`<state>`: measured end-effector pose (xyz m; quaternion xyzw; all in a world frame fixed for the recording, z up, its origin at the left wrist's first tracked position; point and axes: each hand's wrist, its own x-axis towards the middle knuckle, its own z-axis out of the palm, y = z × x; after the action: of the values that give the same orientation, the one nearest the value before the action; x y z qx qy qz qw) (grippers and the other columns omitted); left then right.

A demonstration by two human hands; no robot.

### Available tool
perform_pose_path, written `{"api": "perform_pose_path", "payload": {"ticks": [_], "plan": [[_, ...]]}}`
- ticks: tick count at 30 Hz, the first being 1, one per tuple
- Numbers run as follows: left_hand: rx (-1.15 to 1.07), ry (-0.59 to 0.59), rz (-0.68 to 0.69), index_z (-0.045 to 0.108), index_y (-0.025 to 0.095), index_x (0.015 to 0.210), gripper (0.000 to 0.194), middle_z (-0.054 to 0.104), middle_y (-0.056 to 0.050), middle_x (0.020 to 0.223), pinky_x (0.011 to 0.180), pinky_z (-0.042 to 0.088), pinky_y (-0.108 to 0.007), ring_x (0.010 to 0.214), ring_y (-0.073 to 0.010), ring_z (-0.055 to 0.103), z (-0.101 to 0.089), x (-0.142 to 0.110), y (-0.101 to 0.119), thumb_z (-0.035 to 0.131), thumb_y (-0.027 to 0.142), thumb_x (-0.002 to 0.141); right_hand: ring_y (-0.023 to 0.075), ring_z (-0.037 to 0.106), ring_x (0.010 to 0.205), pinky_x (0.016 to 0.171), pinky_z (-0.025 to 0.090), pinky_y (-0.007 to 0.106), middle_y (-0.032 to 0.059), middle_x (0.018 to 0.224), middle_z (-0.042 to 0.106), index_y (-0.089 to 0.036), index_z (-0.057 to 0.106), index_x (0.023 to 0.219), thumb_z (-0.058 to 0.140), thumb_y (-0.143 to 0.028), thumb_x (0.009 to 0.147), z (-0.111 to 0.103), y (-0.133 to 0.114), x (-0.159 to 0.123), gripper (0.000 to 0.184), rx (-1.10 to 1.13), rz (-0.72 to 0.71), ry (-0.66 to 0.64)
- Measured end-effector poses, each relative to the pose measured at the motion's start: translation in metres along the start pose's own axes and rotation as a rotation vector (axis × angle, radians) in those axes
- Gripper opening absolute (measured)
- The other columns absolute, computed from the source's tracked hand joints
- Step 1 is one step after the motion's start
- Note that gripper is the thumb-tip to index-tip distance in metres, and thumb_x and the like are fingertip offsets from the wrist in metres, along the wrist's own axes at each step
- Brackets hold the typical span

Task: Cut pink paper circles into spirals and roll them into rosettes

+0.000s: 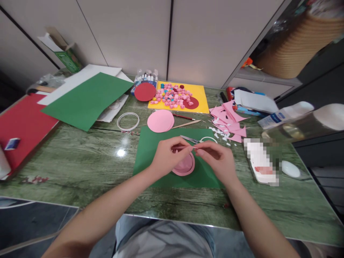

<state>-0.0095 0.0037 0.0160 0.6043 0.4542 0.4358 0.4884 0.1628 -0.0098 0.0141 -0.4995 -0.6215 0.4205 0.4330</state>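
Note:
My left hand [168, 154] and my right hand [217, 157] are close together over a green paper sheet [150, 175]. Both pinch a thin pink paper piece [182, 147], seen nearly edge-on, so its full shape is hidden. Just beneath my left fingers lies a round, layered pink paper piece [185, 166], partly covered by that hand. Behind my hands, scissors [190, 139] with pale handles rest on the green sheet. Past the sheet's far edge are pink paper circles [160, 121], a pointed wooden stick [188, 124] and a dark red pencil [184, 116].
Small pink, blue and yellow balls [174, 95] cover a yellow sheet [202, 96]. Pink paper scraps [228, 120] and white bits lie right, near a blurred phone-like object [259, 163] and bottles [286, 114]. A tape roll [128, 122] and green card [91, 98] are left.

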Motion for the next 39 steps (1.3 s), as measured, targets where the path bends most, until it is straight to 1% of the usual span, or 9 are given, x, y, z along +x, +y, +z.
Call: {"api": "perform_pose_path", "payload": {"ticks": [7,10,16,30,39], "plan": [[-0.009,-0.021,-0.015,0.065,0.016,0.072,0.012,0.066,-0.003,0.070,0.060,0.047,-0.023,0.064,-0.0131,0.060,0.0017,-0.0024,-0.0019,0.062,0.027,0.076,0.0167,0.063,0.077,0.070,0.049,0.029,0.0012,0.080,0.069,-0.023,0.070,0.083,0.066,-0.021,0.078,0.0021,-0.0003,-0.0004,0.007,-0.058,-0.050,0.034],[-0.009,-0.019,-0.013,0.065,0.016,0.072,0.013,0.067,-0.003,0.070,0.060,0.048,-0.024,0.064,-0.0134,0.060,0.0018,-0.0024,-0.0021,0.062,0.027,0.076,0.0173,0.063,0.077,0.070,0.049,0.030,0.0016,0.080,0.069,-0.023,0.070,0.083,0.065,-0.022,0.078,0.0018,-0.0005,-0.0004,0.007,-0.070,-0.044,0.032],[-0.003,-0.005,-0.003,0.065,0.016,0.071,0.012,0.067,-0.002,0.070,0.060,0.047,-0.023,0.064,-0.0130,0.060,0.0013,-0.0014,-0.0023,0.063,0.026,0.076,0.0188,0.065,0.078,0.071,0.051,0.032,0.0031,0.082,0.069,-0.023,0.071,0.085,0.064,-0.023,0.079,0.0001,0.0006,-0.0004,0.009,-0.009,0.001,0.021],[-0.008,-0.010,0.001,0.065,0.016,0.071,0.011,0.068,-0.002,0.070,0.060,0.046,-0.023,0.065,-0.0133,0.061,0.0014,-0.0020,-0.0010,0.062,0.026,0.076,0.0190,0.065,0.074,0.066,0.052,0.032,0.0033,0.079,0.069,-0.023,0.072,0.082,0.065,-0.026,0.079,0.0004,0.0000,-0.0004,0.008,-0.045,-0.006,0.037],[0.008,-0.006,-0.005,0.065,0.016,0.071,0.011,0.066,-0.002,0.069,0.059,0.045,-0.023,0.064,-0.0126,0.059,0.0001,-0.0012,-0.0002,0.062,0.025,0.076,0.0182,0.065,0.075,0.069,0.051,0.031,0.0024,0.081,0.070,-0.024,0.072,0.084,0.066,-0.024,0.078,-0.0008,0.0002,-0.0002,0.008,0.004,0.001,0.014]]}}
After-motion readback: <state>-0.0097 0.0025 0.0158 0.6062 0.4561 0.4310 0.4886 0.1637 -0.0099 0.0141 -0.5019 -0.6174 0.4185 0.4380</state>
